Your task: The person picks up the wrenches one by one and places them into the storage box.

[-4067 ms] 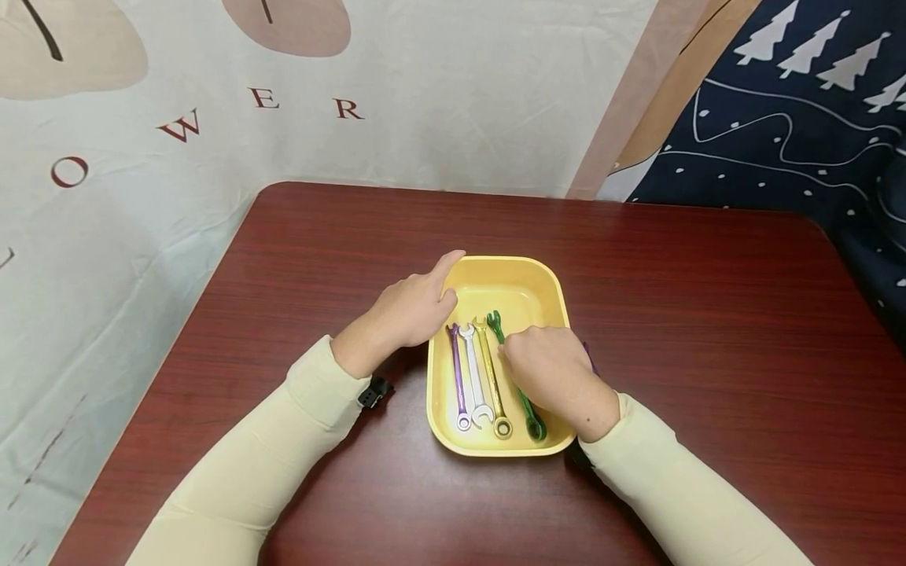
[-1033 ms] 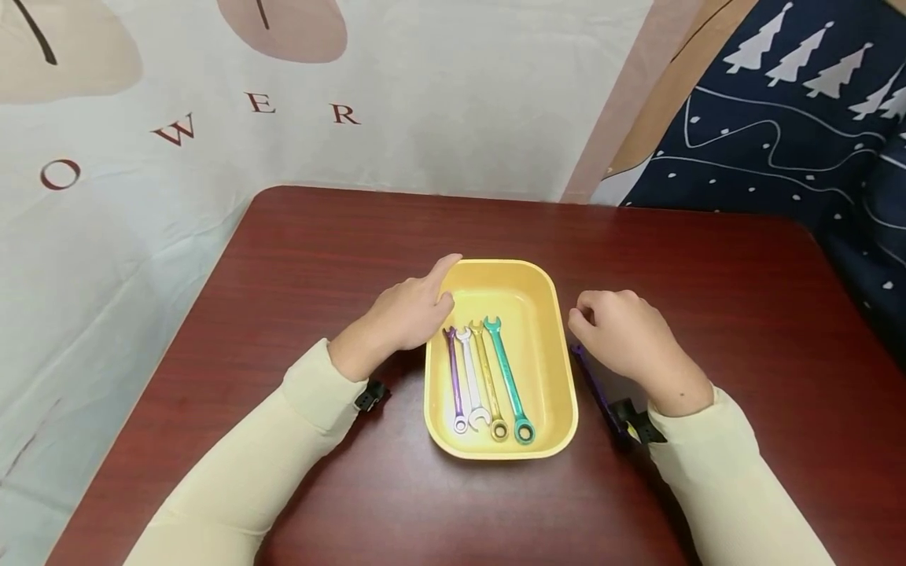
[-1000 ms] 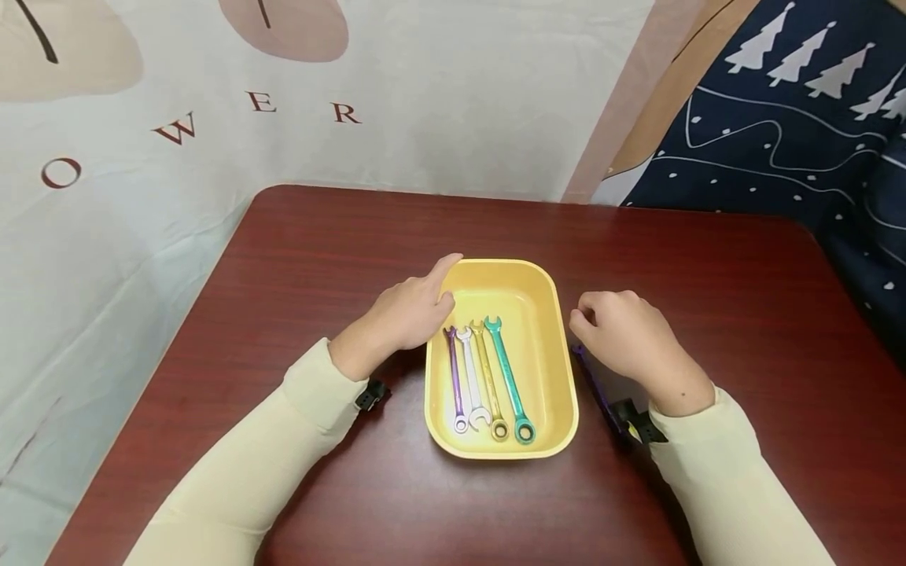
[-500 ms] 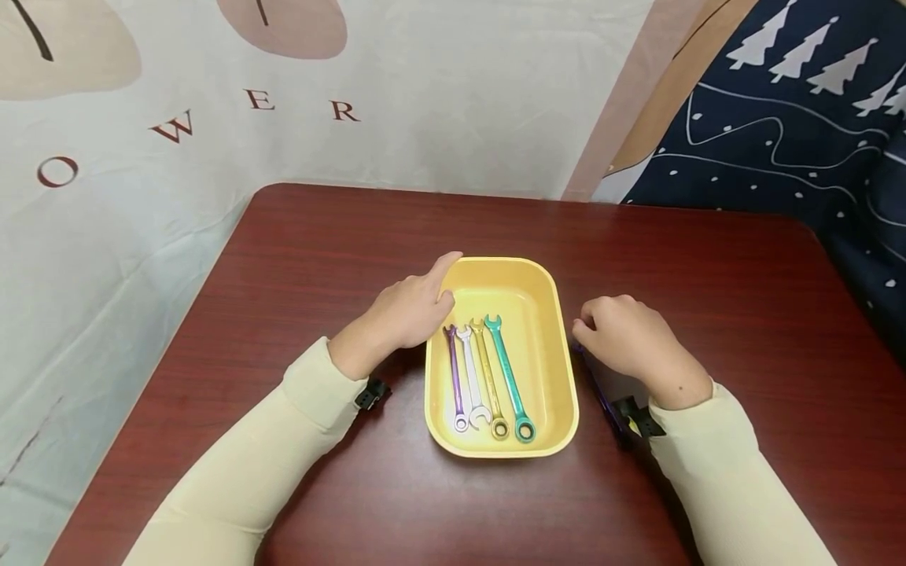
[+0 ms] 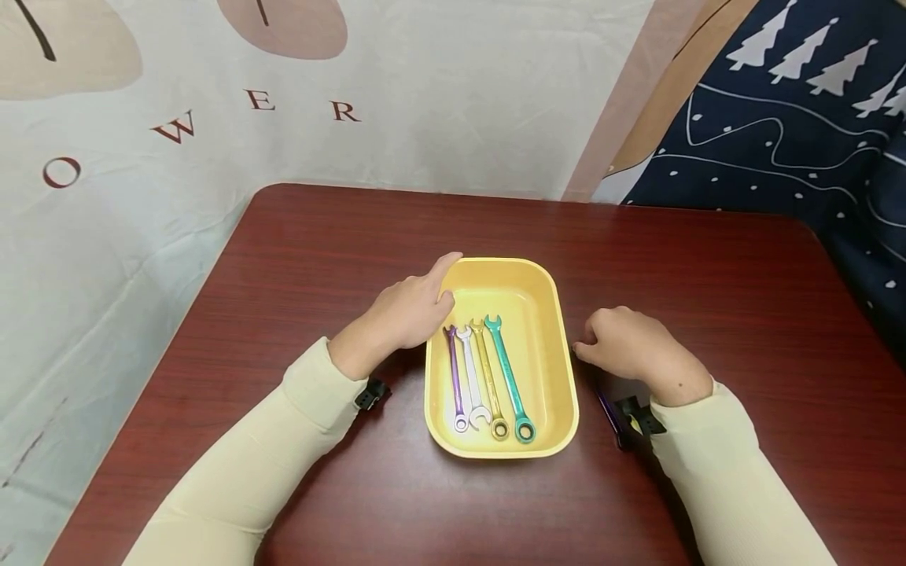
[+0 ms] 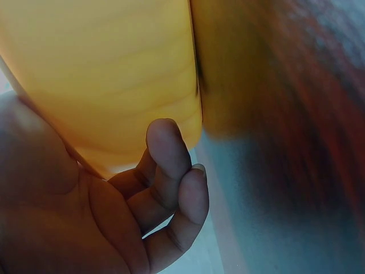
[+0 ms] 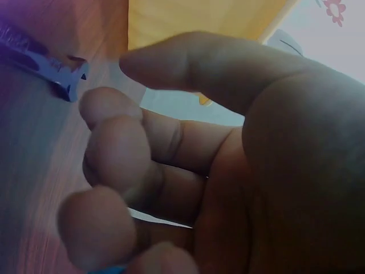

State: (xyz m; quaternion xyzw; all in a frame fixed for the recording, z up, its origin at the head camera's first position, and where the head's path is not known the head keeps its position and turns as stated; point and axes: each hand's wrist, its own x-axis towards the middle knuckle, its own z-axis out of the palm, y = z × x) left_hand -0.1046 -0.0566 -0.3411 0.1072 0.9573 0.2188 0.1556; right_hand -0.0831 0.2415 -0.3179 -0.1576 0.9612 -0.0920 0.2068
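My left hand (image 5: 399,314) holds the yellow tray (image 5: 570,385) by its left wall, thumb over the rim and fingers against the outside. Inside the tray, side by side, lie a small purple wrench (image 5: 456,381), a silver wrench (image 5: 472,381), a gold wrench (image 5: 488,377) and a teal wrench (image 5: 508,377). Right of the tray, a larger purple wrench (image 5: 610,417) lies on the table, partly hidden under my right hand (image 5: 633,346). In the right wrist view, that wrench's open end (image 7: 68,80) shows just beyond my loosely bent fingers, with nothing between thumb and fingers.
The tray stands on a dark red-brown wooden table (image 5: 354,244) with rounded far corners. Behind the table hangs a pale lettered cloth (image 5: 439,118), and at the right a dark blue cloth (image 5: 764,149) with white trees. Black straps circle both wrists.
About four seconds ago my right hand was inside the tray at the teal wrench. It has since come out rightward and lowered over the larger purple wrench. My left hand stays put.
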